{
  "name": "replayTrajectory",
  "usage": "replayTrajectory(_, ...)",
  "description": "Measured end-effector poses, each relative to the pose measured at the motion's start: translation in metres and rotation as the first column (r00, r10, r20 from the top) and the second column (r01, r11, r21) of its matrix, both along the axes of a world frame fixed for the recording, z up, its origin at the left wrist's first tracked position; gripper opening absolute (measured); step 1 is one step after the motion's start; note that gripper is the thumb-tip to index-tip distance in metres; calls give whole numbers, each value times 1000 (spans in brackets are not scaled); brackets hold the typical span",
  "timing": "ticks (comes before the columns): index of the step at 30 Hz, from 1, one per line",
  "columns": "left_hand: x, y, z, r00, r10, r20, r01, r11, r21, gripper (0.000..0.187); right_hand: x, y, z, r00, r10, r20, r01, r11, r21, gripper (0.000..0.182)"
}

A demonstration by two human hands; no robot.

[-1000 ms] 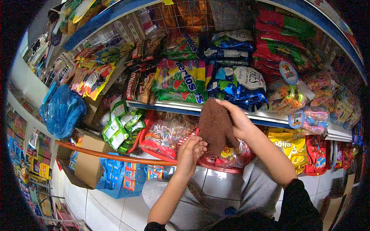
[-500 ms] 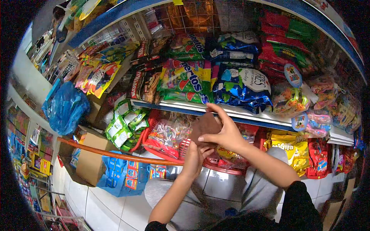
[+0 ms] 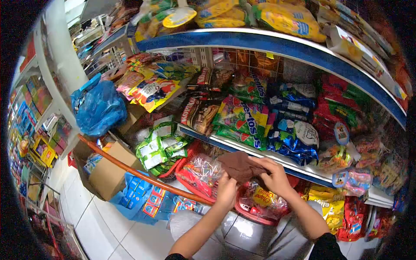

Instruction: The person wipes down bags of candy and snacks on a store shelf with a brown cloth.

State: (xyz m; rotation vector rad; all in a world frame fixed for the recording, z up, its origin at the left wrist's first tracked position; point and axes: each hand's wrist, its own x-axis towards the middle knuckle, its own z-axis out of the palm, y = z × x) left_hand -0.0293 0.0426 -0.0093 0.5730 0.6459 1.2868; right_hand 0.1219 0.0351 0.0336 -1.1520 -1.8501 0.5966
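The left hand (image 3: 227, 190) is curled closed, its bent fingers and thumb pinching the near-left edge of the cloth (image 3: 241, 167). The right hand (image 3: 275, 175) is partly closed, fingers bent over the cloth's right side; the spot where its thumb presses is hard to make out. The brown, crumpled cloth is held up between the two hands, in front of the shelf edge (image 3: 216, 143); whether it touches that edge cannot be told.

Just below the cloth, on the near side, is the lollipop pack (image 3: 263, 197) in a red basket (image 3: 253, 217). Left of the cloth is a clear bag (image 3: 203, 168) of sweets, and farther left are the green packs (image 3: 158, 149). The orange rail (image 3: 151, 178) runs left from below the cloth, with a cardboard box (image 3: 116, 167) and a blue bag (image 3: 138, 199) farther out. Beyond the cloth, on the shelf, are the Mentos packs (image 3: 242, 123), with the coffee candy (image 3: 198, 112) to their left and the blue packs (image 3: 294, 136) to their right. Right of the cloth, on the near side, are a yellow pack (image 3: 327, 208) and a red pack (image 3: 353, 221). Highest beyond the cloth are more yellow packets (image 3: 286, 19).
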Motion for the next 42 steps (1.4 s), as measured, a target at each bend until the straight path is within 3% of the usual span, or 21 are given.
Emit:
replayTrajectory(4, -17, 8, -5, 994, -9, -107, 0, 997, -81, 12, 6, 7, -1, 988, -141, 63, 131, 981, 141, 46)
replayTrajectory(7, -20, 7, 0, 995, -44, -85, 34, 993, -117, 14, 16, 16, -18, 958, -275, -85, 277, 961, 9, 37)
replayTrajectory(8, -19, 3, 8, 990, -52, -128, 34, 989, -141, 14, 22, 16, -15, 967, -253, 16, 249, 958, 142, 30)
replayTrajectory(9, -20, 2, 5, 993, -74, -93, 64, 993, -104, 24, 21, 17, -13, 960, -280, 24, 272, 946, 175, 25)
replayTrajectory(10, -21, 5, 6, 953, -187, -236, 176, 982, -66, 36, 21, 12, -8, 949, -312, 47, 305, 945, 117, 24)
replayTrajectory(11, -21, 4, 10, 883, -275, -380, 281, 959, -41, 49, 18, 9, -1, 940, -335, 70, 331, 942, 59, 25)
replayTrajectory(13, -10, -17, 20, 745, -106, -658, 377, 881, 285, 78, 11, 7, -2, 947, -321, -27, 322, 945, 57, 29)
replayTrajectory(14, -15, -12, 5, 455, 214, -865, 543, 703, 460, 95, 8, 6, -2, 957, -275, -92, 277, 961, 4, 29)
replayTrajectory(15, -10, -24, 15, 288, 244, -926, 557, 744, 369, 100, 5, 3, -2, 960, -231, -159, 227, 973, -45, 30)
replayTrajectory(17, -2, -28, 3, 180, 399, -899, 543, 722, 429, 98, 0, -6, 5, 956, -158, -246, 105, 971, -214, 41)
replayTrajectory(18, 0, -26, 7, 365, 374, -853, 484, 706, 517, 94, -3, -7, 5, 965, -132, -225, 85, 975, -206, 46)
replayTrajectory(19, 3, -28, 2, 325, 383, -865, 377, 786, 490, 87, -4, -9, 3, 973, -119, -199, 79, 977, -196, 51)
replayTrajectory(21, -2, -24, 13, 484, 257, -836, 330, 832, 447, 90, -9, -12, -6, 981, -50, -185, 32, 995, -97, 55)
replayTrajectory(23, -3, -26, 15, 509, 305, -805, 270, 832, 485, 101, -14, -13, -12, 991, -84, -109, 82, 996, -18, 51)
replayTrajectory(25, -1, -23, 10, 639, 334, -693, 173, 815, 553, 103, -14, -21, 17, 950, 130, -286, -178, 973, -150, 46)
replayTrajectory(26, 4, -29, 17, 684, 396, -612, 114, 772, 626, 104, -13, -23, 23, 966, 140, -217, -184, 962, -201, 42)
replayTrajectory(27, 4, -29, 16, 625, 462, -629, 126, 736, 665, 101, -14, -27, 28, 973, 112, -200, -147, 975, -165, 39)
replayTrajectory(30, 5, -34, 28, 691, 365, -624, 189, 742, 643, 86, -23, -39, 29, 967, -5, -254, -41, 984, -174, 39)
replayTrajectory(36, 15, -48, 35, 716, 333, -613, 195, 748, 635, 70, -16, -78, 53, 982, -173, -82, 152, 965, -214, 36)
replayTrajectory(40, 39, -61, 50, 716, 318, -621, 222, 740, 635, 64, -5, -114, 68, 918, -284, -276, 283, 958, -44, 34)
replayTrajectory(42, 50, -69, 56, 697, 347, -627, 261, 692, 673, 52, 8, -133, 79, 886, -455, -86, 463, 866, 189, 31)
